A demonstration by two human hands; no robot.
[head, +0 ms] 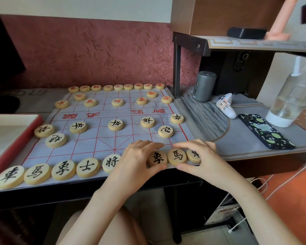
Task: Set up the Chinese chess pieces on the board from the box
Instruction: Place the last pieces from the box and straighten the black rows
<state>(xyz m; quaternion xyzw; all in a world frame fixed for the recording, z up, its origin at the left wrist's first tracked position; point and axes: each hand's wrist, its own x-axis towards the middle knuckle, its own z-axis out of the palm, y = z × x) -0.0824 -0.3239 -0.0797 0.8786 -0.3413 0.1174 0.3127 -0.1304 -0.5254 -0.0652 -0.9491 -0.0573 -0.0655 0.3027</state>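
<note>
Left hand pinches elephant, right hand grips horse, chariot beside it, all at board's near-right edge. Risk: row hugs edge; hard nudge drops pieces off, or drags cloth board, scattering set rows.

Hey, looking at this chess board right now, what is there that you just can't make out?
Head view, the only one:
- Near-row spot beside the elephant piece: under the left hand; any piece there is hidden.
- Last near-row piece on the right: half covered by the right hand.
- Far row of red pieces: characters too small to read.
- Box: cut off by the left edge.
- Whether either hand grips a piece: unclear.
</note>
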